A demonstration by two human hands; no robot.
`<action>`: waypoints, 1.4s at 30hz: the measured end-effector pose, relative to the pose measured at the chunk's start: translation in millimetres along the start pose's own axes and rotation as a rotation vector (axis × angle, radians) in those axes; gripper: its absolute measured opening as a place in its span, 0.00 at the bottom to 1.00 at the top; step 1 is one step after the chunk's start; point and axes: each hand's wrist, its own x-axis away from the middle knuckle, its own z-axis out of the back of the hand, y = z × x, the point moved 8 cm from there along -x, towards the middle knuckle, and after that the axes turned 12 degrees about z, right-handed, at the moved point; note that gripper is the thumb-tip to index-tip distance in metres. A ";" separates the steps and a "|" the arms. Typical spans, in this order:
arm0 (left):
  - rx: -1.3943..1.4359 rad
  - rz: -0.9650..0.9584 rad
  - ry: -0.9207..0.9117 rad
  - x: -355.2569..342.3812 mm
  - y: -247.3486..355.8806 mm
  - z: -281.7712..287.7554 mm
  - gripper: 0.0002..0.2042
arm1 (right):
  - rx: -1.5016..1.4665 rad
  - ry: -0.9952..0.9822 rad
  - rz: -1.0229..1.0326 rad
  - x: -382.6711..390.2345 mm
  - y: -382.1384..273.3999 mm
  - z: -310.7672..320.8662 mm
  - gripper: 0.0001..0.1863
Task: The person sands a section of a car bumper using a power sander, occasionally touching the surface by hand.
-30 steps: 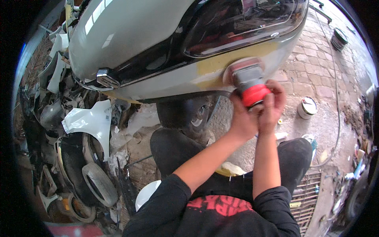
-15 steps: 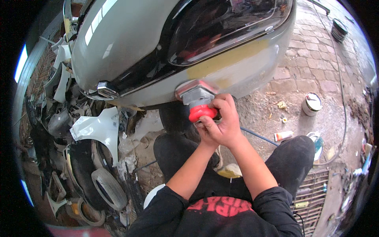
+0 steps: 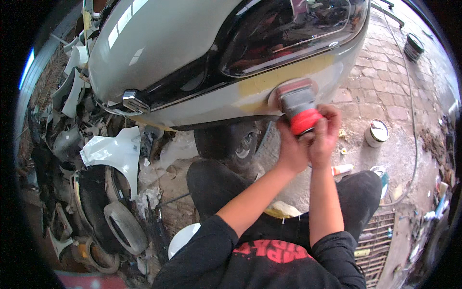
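Power sander (image 3: 297,103), red-and-grey, is mid-scene and slightly right, its round pad (image 3: 310,86) against the pale car bumper (image 3: 211,103), over the near edge of the yellowish patch (image 3: 257,86), just on the near side of the dark lamp (image 3: 288,53). Both hands grasp its near end: left hand (image 3: 292,147) wrapped at the left and underside, right hand (image 3: 327,135) curled over the right, fingers bent round the red collar (image 3: 305,121). Exact fingertip contact is partly hidden under the tool, can't be sure there.

Handling, judged by look: moderate weight, hard rigid body, pad face softer; dust could make the casing slippery. Not fragile, though the pad edge might catch or wear. Best hold: red collar plus grey body, fingers clear of pad.

Writing: big red lettering (image 3: 279,250) across the black shirt (image 3: 211,260), folded and only partly legible. Tube (image 3: 342,169), orange and white, lies near right; any print too small. Nothing readable on the sander.
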 end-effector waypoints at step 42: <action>0.416 -0.122 -0.262 18.2 8.8 -28.7 0.43 | 0.435 -0.789 0.181 -8.4 -54.6 -1.9 0.35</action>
